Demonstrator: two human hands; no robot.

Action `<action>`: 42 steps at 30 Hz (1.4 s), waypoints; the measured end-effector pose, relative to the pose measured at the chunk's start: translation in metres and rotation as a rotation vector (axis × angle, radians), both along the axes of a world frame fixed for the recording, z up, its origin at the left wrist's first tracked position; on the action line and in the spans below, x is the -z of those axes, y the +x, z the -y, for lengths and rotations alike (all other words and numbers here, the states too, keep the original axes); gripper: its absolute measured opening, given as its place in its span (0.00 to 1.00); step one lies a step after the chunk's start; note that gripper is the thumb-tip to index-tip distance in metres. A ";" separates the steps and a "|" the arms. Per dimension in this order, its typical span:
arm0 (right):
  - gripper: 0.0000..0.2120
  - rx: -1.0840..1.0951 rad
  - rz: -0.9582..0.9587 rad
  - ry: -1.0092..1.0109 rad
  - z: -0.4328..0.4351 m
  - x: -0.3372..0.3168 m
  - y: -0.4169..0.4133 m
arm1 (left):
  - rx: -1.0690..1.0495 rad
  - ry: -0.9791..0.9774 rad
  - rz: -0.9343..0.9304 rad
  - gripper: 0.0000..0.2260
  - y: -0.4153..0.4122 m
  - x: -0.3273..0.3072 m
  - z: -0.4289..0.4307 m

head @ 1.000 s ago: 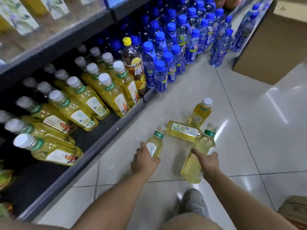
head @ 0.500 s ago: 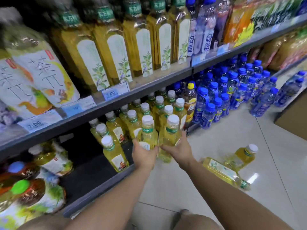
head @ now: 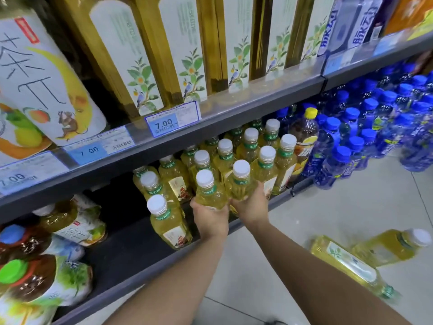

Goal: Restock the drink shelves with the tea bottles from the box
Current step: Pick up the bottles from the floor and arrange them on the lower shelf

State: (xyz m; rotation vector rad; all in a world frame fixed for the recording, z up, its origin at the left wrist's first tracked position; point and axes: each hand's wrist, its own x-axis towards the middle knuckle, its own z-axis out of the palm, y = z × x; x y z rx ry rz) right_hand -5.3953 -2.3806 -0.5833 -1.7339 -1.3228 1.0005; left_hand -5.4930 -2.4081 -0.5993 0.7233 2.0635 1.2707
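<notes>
Shop aisle with pale tiled floor (head: pixel 351 202) and grey shelving. Held upright at the front of the bottom shelf (head: pixel 131 245), next to matching white-capped rows: left bottle (head: pixel 207 191), wrapped low on its body by the left hand (head: pixel 210 215), and right bottle (head: pixel 240 181), gripped likewise by the right hand (head: pixel 251 207), side by side. Unclear whether already set down. Two spare bottles (head: pixel 346 263) lying on the floor at right. Probably full, so fairly heavy. Smooth plastic, likely slightly yielding and slick. Best taken round the body below the neck band, not by the cap. Green neck bands printed 东方树叶. Price tag (head: pixel 172 120) reading 7.00, and 脉动 on blue labels (head: pixel 360 26) above
</notes>
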 end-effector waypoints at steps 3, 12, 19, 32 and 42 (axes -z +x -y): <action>0.13 -0.022 0.125 -0.106 -0.003 0.011 0.006 | 0.036 -0.054 -0.047 0.38 0.006 0.016 -0.003; 0.17 -0.082 0.150 -0.211 -0.005 0.017 0.017 | 0.301 -0.270 -0.257 0.34 -0.017 0.021 0.002; 0.17 -0.203 0.266 -0.293 0.021 0.028 0.044 | 0.194 -0.306 -0.245 0.31 -0.006 0.021 -0.001; 0.15 -0.270 0.301 -0.341 0.036 0.052 0.049 | 0.279 -0.350 -0.326 0.24 0.000 0.039 -0.003; 0.17 -0.324 0.486 -0.397 0.075 0.006 0.097 | 0.565 -0.321 -0.419 0.11 0.037 0.017 0.058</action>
